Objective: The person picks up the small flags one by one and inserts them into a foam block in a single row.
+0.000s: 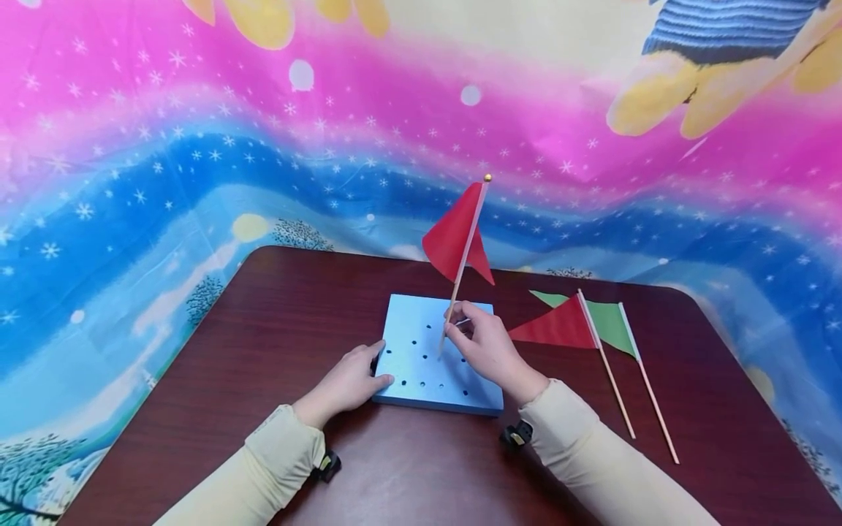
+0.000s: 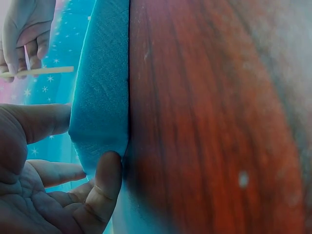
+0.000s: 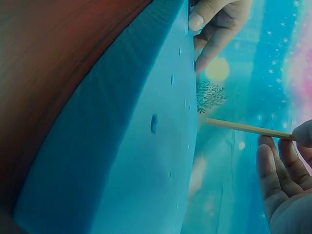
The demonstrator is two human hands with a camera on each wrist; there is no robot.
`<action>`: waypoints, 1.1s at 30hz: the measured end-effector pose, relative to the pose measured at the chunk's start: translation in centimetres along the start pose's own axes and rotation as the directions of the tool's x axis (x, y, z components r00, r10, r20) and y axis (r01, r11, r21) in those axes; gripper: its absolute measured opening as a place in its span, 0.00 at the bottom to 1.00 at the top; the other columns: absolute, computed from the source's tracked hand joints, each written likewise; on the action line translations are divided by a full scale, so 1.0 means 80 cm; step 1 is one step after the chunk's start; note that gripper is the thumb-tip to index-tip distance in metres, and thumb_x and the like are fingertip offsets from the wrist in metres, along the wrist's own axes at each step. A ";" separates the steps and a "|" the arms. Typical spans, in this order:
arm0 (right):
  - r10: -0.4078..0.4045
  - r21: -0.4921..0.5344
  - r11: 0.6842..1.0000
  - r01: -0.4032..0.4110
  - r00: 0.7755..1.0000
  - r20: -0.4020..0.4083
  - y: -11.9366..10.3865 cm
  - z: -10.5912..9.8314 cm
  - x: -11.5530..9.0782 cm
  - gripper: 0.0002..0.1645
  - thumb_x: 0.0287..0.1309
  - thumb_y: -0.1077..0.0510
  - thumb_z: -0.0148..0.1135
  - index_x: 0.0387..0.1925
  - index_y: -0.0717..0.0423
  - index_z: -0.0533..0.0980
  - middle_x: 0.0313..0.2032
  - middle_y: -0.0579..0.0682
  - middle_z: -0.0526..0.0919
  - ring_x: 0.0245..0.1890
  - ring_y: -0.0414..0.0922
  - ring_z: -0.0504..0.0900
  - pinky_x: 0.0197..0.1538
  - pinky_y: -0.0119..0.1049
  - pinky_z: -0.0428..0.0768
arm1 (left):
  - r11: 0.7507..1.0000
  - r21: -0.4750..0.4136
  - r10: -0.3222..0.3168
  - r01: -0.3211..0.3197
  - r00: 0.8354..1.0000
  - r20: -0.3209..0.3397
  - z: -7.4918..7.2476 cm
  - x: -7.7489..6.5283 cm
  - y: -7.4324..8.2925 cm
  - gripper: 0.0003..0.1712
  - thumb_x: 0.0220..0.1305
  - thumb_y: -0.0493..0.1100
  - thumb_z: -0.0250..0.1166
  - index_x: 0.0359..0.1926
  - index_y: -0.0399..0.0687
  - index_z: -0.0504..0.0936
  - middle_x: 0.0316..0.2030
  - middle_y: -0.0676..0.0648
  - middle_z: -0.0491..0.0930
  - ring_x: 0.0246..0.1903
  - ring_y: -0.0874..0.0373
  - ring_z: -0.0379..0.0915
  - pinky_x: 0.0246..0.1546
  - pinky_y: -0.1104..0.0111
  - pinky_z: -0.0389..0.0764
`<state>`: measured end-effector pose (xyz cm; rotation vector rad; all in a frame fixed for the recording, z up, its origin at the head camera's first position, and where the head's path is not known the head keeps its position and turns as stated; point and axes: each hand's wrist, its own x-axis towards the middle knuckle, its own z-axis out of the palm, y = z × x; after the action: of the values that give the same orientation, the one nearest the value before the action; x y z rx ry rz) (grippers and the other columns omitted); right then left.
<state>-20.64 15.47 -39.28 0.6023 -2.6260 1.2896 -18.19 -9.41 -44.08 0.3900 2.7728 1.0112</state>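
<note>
My right hand (image 1: 490, 347) pinches the wooden stick of a red flag (image 1: 452, 237) between thumb and fingers. The flag leans slightly right, with a gold ball on its top end. In the right wrist view the stick's (image 3: 243, 128) lower tip hangs above the board, apart from its surface. A light-blue square board (image 1: 404, 314) with several small holes lies flat on the table. At its left side my left hand (image 1: 351, 376) holds the edge. The left wrist view shows fingers and thumb against the board's side (image 2: 105, 73) and upper edge.
Right of the board, a second red flag (image 1: 559, 329) and a green flag (image 1: 612, 325) lie on the dark wooden table (image 1: 316, 307), the red partly over the green. A colourful printed cloth (image 1: 368, 139) hangs behind the table.
</note>
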 end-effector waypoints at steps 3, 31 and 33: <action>0.004 -0.001 1.000 -0.004 1.000 0.007 0.000 0.005 0.004 0.09 0.67 0.64 0.67 0.47 0.59 0.80 0.40 0.51 0.85 0.37 0.46 0.85 0.44 0.43 0.85 | 1.000 0.002 0.000 0.000 1.000 -0.002 0.001 0.001 0.001 0.40 0.68 0.41 0.70 0.73 0.27 0.65 0.64 0.27 0.72 0.65 0.37 0.68 0.64 0.48 0.70; 0.002 -0.006 1.000 -0.002 0.998 0.069 -0.024 0.050 0.041 0.10 0.68 0.62 0.67 0.49 0.60 0.80 0.38 0.48 0.84 0.38 0.43 0.84 0.47 0.40 0.84 | 1.000 0.011 0.027 -0.027 1.000 0.005 0.000 0.007 0.001 0.40 0.67 0.42 0.70 0.73 0.26 0.66 0.55 0.31 0.78 0.54 0.44 0.74 0.57 0.51 0.74; -0.007 -0.002 1.000 0.008 0.997 0.081 -0.028 0.054 0.044 0.10 0.68 0.62 0.67 0.48 0.60 0.79 0.38 0.48 0.84 0.38 0.43 0.84 0.46 0.40 0.83 | 1.000 0.013 0.026 -0.026 1.000 0.001 0.000 0.007 0.001 0.40 0.67 0.42 0.70 0.72 0.26 0.67 0.54 0.31 0.78 0.53 0.43 0.74 0.56 0.51 0.74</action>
<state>-22.72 9.88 -39.26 0.6776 -2.6868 1.2857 -18.70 -9.23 -44.07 0.4299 2.7819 0.9994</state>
